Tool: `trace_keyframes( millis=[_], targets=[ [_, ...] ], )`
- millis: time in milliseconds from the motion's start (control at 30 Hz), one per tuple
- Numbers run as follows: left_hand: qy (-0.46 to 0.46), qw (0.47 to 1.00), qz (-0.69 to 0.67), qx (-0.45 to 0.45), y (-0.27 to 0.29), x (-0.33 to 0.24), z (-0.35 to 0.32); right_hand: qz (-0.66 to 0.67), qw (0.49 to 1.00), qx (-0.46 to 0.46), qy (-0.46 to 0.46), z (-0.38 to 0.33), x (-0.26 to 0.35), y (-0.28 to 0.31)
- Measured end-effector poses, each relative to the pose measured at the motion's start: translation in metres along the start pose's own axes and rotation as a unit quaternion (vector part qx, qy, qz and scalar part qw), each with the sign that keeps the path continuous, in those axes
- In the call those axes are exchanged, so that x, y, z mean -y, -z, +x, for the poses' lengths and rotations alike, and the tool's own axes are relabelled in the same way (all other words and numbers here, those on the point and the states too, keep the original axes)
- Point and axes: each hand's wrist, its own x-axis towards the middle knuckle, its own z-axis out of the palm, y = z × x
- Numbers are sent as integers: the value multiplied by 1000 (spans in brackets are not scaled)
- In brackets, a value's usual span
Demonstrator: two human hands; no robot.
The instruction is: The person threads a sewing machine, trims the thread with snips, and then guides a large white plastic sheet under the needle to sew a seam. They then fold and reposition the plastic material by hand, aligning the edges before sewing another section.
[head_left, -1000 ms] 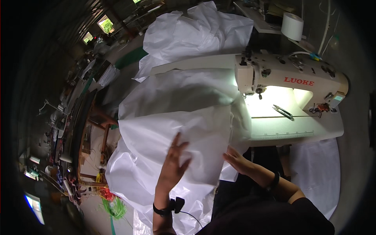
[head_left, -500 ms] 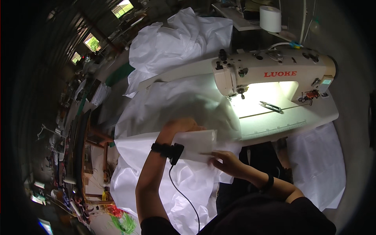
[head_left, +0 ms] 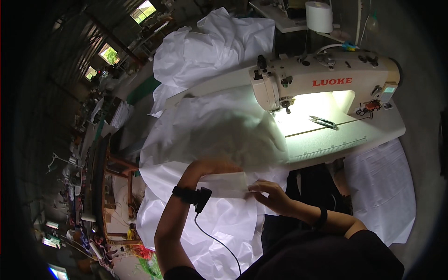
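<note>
two hands hold a folded white strip [head_left: 228, 184] off the bench's [head_left: 373, 135] front edge; left hand [head_left: 212, 167] pressed flat, right hand [head_left: 270, 195] pinching; the fold is best kept taut and even.

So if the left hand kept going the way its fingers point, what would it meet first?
The left hand points up and to the right across the white fabric it rests on. It would probably run into the bunched fabric first, then the sewing machine's head near the needle; depth is unclear.
</note>
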Motion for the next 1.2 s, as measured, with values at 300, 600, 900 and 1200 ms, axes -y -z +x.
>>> trace_keyframes(
  millis=[300,600,900,1200],
  targets=[
    [73,995,52,-33,-40,44,-77,64,972,133,183,19,51,-28],
    [44,762,-70,-643,-94,131,-258,325,920,195,-101,42,68,-64],
    [-70,471,62,-877,-114,74,-338,-39,977,210,-12,20,60,-119],
    [-212,765,-243,-557,-27,36,-342,1,936,315,-155,-2,26,-66]
  ],
)
